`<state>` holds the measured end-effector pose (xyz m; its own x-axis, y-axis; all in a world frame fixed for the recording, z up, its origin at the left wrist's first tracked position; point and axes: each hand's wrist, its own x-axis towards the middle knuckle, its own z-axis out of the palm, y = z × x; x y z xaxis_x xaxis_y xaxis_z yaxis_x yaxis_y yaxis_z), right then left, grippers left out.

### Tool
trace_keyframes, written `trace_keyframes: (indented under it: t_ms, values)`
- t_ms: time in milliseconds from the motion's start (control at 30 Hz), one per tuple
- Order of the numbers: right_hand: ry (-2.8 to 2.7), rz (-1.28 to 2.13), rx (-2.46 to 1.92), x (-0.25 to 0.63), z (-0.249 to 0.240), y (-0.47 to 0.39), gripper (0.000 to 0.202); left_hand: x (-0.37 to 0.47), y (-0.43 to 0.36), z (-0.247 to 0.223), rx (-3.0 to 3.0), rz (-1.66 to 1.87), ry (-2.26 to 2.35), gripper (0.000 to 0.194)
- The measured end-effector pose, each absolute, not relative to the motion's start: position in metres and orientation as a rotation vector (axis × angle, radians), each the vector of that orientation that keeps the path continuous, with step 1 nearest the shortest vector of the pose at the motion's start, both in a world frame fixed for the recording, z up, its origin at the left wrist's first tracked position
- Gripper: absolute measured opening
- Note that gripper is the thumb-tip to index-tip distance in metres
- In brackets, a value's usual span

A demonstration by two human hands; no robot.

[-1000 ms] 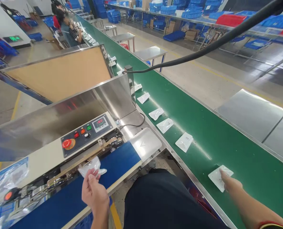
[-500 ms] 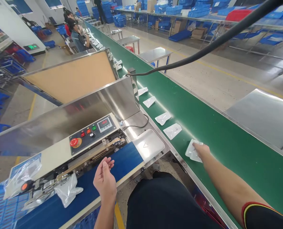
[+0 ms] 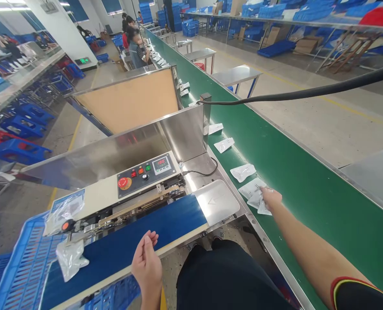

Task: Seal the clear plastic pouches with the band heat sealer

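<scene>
My right hand (image 3: 271,199) is over the green conveyor, its fingers closed on white pouches (image 3: 262,207). These overlap another flat white pouch (image 3: 250,187) lying on the belt. Just beyond lies one more white pouch (image 3: 243,173). My left hand (image 3: 148,258) hovers at the near edge of the sealing machine's blue belt (image 3: 168,221), empty, with its fingers loosely curled and the thumb up. At the left end of the blue belt, a white pouch (image 3: 70,258) sticks out of the band sealer (image 3: 146,202).
Farther up the green conveyor (image 3: 307,181) lie several more pouches. A steel guard (image 3: 165,137) stands behind the sealer, and a black cable (image 3: 294,95) hangs across the view. A blue crate (image 3: 23,258) sits at the left. Other people sit along the conveyor's far end.
My right hand has moved up the conveyor with its pouch, onto the pouch lying there. The pouch at the sealer has travelled toward the belt's left end. The camera view has turned left.
</scene>
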<state>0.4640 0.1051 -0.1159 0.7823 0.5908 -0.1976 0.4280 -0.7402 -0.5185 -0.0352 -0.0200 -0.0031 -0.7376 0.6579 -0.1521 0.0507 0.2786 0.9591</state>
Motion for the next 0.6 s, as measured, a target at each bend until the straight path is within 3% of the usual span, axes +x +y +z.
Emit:
trace_keyframes:
  t_ms: [133,300,433,600]
  values:
    - [-0.980,0.430,-2.368,0.448,-0.078,0.101,0.058,-0.020,-0.014,-0.004,0.799,1.403,1.965,0.055]
    - [-1.444,0.160,-1.959,0.398,0.007,0.085,0.057,0.029,0.020,-0.002,1.138,1.300,1.694,0.045]
    - [-1.710,0.436,-1.662,0.337,0.056,0.078,0.044,0.079,0.054,0.011,1.331,1.233,1.425,0.047]
    - [-1.703,0.897,-1.580,0.287,0.048,0.086,0.039,0.097,0.066,0.009,1.340,1.168,1.280,0.042]
